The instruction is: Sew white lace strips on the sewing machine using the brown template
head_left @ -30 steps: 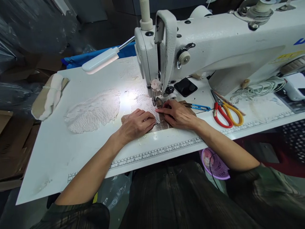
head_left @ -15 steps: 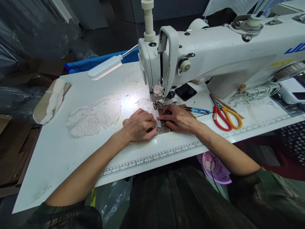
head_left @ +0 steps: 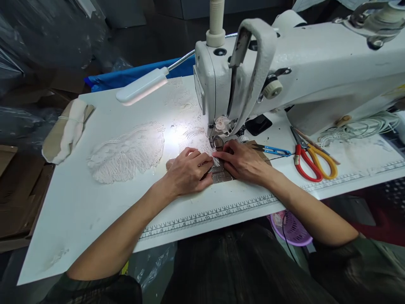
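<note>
While both hands are pressing the lace [head_left: 211, 157] flat by the needle [head_left: 217, 141], left hand [head_left: 187, 171] and right hand [head_left: 245, 161] fingers are lying spread; feeding slowly and evenly seems best.

The gooseneck lamp [head_left: 141, 85] casts a bright pool with glare on the white table [head_left: 79, 202]. Far surroundings remain dim. Wide-angle distortion bends the edges.
</note>
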A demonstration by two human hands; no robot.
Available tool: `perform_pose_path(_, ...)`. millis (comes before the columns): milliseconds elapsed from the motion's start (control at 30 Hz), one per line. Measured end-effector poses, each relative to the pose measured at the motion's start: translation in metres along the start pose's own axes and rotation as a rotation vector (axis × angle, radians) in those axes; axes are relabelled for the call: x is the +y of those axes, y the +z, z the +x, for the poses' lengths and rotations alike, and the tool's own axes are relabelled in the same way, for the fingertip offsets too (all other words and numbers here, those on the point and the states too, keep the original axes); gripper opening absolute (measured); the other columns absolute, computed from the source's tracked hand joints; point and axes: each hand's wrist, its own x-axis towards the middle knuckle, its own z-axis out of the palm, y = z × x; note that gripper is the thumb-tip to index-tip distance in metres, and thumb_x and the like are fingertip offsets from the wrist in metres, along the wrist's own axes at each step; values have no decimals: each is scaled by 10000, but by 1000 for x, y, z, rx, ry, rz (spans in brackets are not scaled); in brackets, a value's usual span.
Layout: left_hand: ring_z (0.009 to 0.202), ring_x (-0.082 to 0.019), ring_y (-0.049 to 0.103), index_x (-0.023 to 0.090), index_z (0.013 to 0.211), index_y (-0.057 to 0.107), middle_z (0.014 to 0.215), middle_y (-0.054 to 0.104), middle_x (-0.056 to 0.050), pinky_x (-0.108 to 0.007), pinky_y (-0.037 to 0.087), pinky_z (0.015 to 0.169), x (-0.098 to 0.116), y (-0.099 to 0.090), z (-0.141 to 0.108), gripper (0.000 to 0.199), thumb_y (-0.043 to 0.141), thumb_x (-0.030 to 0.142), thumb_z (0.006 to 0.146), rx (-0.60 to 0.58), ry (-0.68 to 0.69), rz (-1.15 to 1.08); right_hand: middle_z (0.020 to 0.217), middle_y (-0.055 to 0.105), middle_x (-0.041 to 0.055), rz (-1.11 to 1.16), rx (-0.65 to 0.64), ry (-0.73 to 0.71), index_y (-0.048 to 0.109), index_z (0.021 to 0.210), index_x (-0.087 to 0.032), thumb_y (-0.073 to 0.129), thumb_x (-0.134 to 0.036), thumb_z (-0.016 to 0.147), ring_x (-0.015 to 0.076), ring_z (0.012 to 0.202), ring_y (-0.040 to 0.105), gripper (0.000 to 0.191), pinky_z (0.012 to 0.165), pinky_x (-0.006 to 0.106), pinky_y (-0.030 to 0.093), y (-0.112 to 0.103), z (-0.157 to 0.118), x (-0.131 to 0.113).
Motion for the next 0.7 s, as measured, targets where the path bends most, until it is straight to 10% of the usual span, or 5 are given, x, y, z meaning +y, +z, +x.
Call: perform_pose_path(700, 986, -246, 662, 141, 1136, 660, 1155, 681, -113, -508, 512, 992, -3, 8, 3, 312, 471, 330, 975, -22, -130, 1, 1125, 586, 143, -35, -35, 23, 597, 1331, -207, 424, -203, 993, 266, 980, 568, 379, 848, 412, 522, -3, 3, -1)
